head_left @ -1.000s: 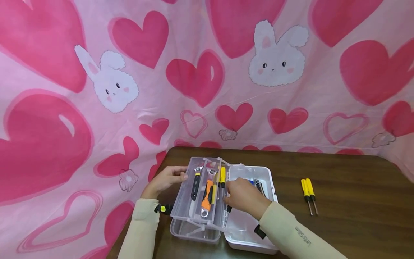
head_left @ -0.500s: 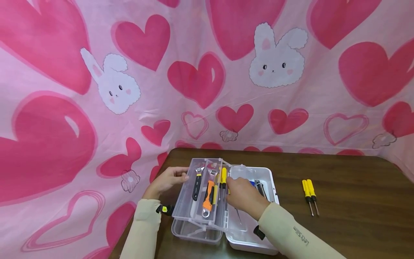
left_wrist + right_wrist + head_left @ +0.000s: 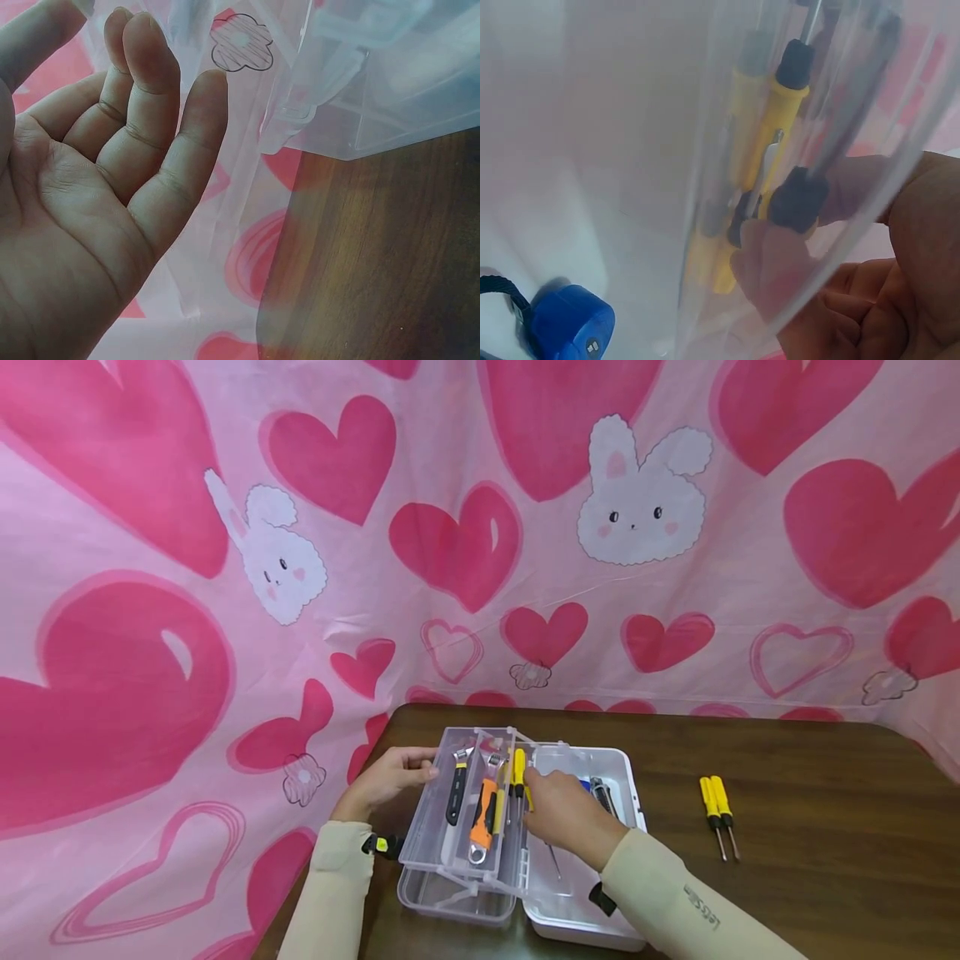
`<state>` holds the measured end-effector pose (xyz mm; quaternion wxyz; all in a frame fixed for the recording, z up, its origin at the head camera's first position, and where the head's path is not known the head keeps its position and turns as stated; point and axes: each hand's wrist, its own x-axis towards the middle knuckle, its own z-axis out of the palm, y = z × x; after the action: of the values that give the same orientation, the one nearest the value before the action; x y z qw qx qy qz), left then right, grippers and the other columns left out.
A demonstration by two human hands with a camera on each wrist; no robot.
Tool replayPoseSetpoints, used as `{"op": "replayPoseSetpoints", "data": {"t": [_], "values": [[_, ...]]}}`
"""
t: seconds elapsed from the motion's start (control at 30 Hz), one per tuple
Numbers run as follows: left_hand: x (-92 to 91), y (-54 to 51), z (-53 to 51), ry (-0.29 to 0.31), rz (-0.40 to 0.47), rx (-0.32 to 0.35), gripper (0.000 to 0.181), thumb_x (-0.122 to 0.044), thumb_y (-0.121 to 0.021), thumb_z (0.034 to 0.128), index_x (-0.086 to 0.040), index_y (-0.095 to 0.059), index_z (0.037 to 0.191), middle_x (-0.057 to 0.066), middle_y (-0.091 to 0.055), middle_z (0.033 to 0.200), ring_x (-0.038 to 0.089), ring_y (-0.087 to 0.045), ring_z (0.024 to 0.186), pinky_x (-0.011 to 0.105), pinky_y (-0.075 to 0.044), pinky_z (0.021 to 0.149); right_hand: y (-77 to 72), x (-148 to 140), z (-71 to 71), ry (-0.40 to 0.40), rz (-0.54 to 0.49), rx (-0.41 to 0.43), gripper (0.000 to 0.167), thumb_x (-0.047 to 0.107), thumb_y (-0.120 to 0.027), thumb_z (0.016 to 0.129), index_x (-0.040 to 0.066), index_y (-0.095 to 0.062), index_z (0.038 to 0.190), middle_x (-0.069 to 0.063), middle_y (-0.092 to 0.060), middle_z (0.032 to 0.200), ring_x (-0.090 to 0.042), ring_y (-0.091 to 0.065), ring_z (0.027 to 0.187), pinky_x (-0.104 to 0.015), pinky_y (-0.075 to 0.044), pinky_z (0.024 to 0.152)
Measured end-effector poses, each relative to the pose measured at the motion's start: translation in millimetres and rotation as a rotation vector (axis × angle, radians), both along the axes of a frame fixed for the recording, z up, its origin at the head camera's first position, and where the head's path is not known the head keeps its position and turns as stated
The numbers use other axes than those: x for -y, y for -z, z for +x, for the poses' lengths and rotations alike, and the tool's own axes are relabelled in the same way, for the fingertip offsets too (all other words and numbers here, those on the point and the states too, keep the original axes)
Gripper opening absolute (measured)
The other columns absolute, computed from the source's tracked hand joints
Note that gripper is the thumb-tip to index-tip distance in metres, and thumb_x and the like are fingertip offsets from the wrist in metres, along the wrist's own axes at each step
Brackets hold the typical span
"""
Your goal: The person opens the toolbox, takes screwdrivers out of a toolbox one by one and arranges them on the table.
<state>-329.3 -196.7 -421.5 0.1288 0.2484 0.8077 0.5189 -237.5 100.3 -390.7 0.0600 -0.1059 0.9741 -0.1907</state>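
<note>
My left hand (image 3: pixel 388 781) pinches the left edge of the raised clear tray (image 3: pixel 431 827) between thumb and index finger; its other fingers bend loosely in the left wrist view. My right hand (image 3: pixel 570 810) is at the tray's right side, over the white toolbox half. Through clear plastic in the right wrist view, thumb and fingertips pinch a screwdriver (image 3: pixel 799 201) by its black collar. Its thin shaft (image 3: pixel 555 862) shows below my hand in the head view. Yellow-handled screwdrivers (image 3: pixel 774 124) lie beside it. A black-handled wrench (image 3: pixel 455 793) and an orange-handled wrench (image 3: pixel 483 814) lie in the tray.
The white toolbox half (image 3: pixel 581 931) holds a grey utility knife (image 3: pixel 602 793) and a blue tape measure (image 3: pixel 570 322). Two yellow screwdrivers (image 3: pixel 716 802) lie to the right on the brown table (image 3: pixel 817 827). A pink heart-patterned cloth (image 3: pixel 450 435) hangs behind.
Since a second ago, the screwdriver under my right hand has swung, so its shaft now shows over the white half. My left hand keeps its place on the tray.
</note>
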Motion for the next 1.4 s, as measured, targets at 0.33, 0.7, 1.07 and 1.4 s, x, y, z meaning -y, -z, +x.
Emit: {"op": "replayPoseSetpoints", "data": {"t": [0.33, 0.7, 1.07, 1.4], "values": [[-0.7, -2.3, -0.2, -0.015, -0.002, 0.016, 0.051, -0.023, -0.07, 0.091, -0.006, -0.057, 0.137, 0.012, -0.064, 0.093, 0.028, -0.06, 0.096, 0.048, -0.046, 0.095, -7.2, -1.3, 0.7, 0.015, 0.044, -0.032, 0.062, 0.029, -0.079, 0.078, 0.011, -0.058, 0.134, -0.01, -0.066, 0.103, -0.022, -0.06, 0.085, -0.046, -0.054, 0.08], [-0.1, -0.3, 0.4, -0.014, 0.011, 0.013, 0.051, -0.022, -0.07, 0.0907, -0.004, -0.057, 0.136, 0.012, -0.065, 0.093, 0.028, -0.061, 0.094, 0.048, -0.046, 0.096, -12.7, -2.1, 2.0, 0.011, 0.0, -0.057, 0.061, 0.024, -0.078, 0.079, 0.007, -0.058, 0.134, -0.013, -0.065, 0.115, -0.023, -0.06, 0.09, -0.045, -0.053, 0.083], [-0.4, -0.4, 0.1, -0.018, 0.005, 0.017, 0.049, -0.018, -0.069, 0.0916, -0.003, -0.056, 0.136, 0.014, -0.065, 0.094, 0.028, -0.06, 0.094, 0.045, -0.048, 0.093, -12.4, -9.5, -1.4, -0.013, 0.012, -0.143, 0.055, 0.019, -0.074, 0.079, 0.005, -0.061, 0.131, -0.012, -0.066, 0.112, -0.026, -0.061, 0.094, -0.048, -0.051, 0.086], [-5.4, -16.6, 12.1, -0.006, -0.007, 0.042, 0.048, -0.013, -0.066, 0.0932, 0.003, -0.053, 0.137, 0.014, -0.065, 0.093, 0.027, -0.06, 0.095, 0.049, -0.046, 0.096, -17.8, -17.8, -1.8, -0.017, 0.029, -0.132, 0.051, 0.018, -0.073, 0.079, 0.004, -0.062, 0.127, -0.008, -0.066, 0.103, -0.023, -0.059, 0.088, -0.043, -0.051, 0.085]]}}
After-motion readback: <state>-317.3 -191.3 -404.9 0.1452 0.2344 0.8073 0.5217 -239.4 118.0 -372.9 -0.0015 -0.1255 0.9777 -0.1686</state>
